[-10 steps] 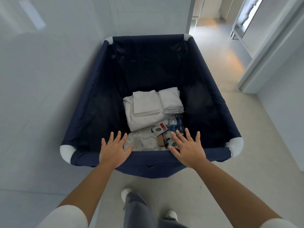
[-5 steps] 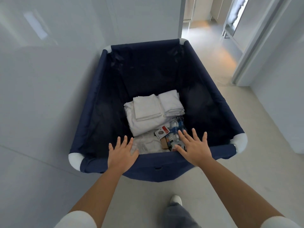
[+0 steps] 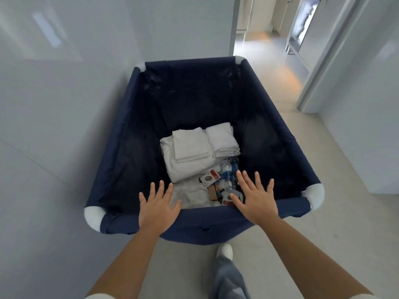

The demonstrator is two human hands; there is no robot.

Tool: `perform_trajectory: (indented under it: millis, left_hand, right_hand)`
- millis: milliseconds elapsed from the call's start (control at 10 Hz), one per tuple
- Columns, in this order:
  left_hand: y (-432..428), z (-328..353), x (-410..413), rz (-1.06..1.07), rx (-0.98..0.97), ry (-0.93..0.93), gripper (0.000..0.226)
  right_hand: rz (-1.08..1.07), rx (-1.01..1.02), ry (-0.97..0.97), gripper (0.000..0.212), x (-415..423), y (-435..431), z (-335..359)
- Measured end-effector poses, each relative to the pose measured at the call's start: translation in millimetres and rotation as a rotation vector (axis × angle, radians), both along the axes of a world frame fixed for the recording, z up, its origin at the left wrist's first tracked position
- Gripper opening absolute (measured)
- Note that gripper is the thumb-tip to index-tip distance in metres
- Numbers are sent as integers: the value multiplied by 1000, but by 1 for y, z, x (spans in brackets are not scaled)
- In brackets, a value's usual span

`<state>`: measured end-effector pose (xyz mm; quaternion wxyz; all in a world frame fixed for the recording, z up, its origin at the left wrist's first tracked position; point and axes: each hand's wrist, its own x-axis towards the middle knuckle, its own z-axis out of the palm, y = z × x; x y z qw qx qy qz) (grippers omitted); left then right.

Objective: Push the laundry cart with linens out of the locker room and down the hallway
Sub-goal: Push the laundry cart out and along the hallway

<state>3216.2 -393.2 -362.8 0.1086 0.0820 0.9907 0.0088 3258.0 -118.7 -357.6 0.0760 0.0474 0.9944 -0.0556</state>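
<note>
Now left hand (image 3: 158, 209) and right hand (image 3: 257, 200) press flat, fingers spread, gripping nothing, on navy laundry cart (image 3: 121, 152) rim. White wall (image 3: 54, 126) at frame left; pale floor (image 3: 345, 190) right, doorway (image 3: 265, 29) upper right.

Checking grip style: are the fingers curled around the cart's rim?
No. Both the left hand and right hand lie flat, fingers spread, on the cart rim.

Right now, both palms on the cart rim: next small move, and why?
Probably push forward while easing the front to the right. Both the left hand and right hand lie flat, fingers spread, on the near rim of the cart. Its left side runs close along the wall, and the open floor lies ahead to the right.
</note>
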Motion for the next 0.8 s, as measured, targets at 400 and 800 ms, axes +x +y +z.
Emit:
perform_trajectory:
  millis: [400, 800]
  left_hand:
    - [3, -3, -10, 15, -33, 34, 64]
    - [19, -2, -98, 22, -41, 9, 64]
  right_hand:
    - [10, 11, 28, 70, -12, 4, -2]
    - [28, -2, 31, 69, -100, 20, -6]
